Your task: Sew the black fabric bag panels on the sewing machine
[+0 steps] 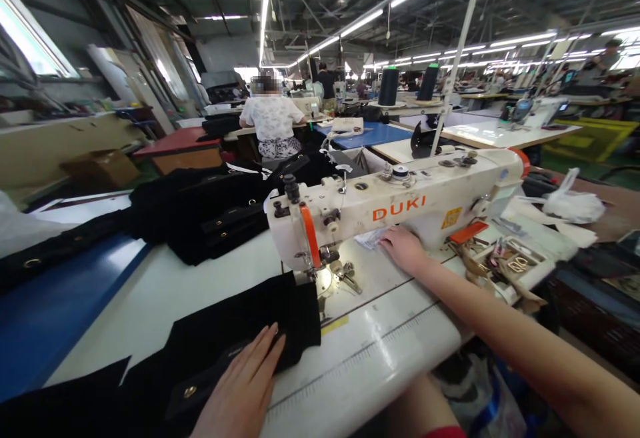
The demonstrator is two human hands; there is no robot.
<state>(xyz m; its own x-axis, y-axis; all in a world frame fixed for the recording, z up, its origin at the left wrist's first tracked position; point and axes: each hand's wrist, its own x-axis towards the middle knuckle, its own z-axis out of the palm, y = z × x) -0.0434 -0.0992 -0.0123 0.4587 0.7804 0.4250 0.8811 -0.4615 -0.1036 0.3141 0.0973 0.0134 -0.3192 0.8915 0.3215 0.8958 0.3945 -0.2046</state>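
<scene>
My left hand [245, 378] lies flat, fingers stretched out, on a black fabric piece [240, 311] with a metal eyelet near the wrist. One end of this fabric lies beside the needle area of a white sewing machine [350, 208] lettered DUKI. Behind the needle, under the machine's arm, my right hand [404, 249] reaches in with bent fingers on a small whitish printed piece [370, 238], perhaps labels. Its fingertips are partly hidden, but they look closed on the edge. A metal guide [347, 277] sits on the bed between the needle and my right hand.
More black fabric pieces [215, 218] with eyelets are heaped behind the machine at left. A parts tray [525, 261] with metal rings and an orange-handled tool stands at right. Thread cones [389, 87] rise behind. A person [273, 118] sits farther back, facing away.
</scene>
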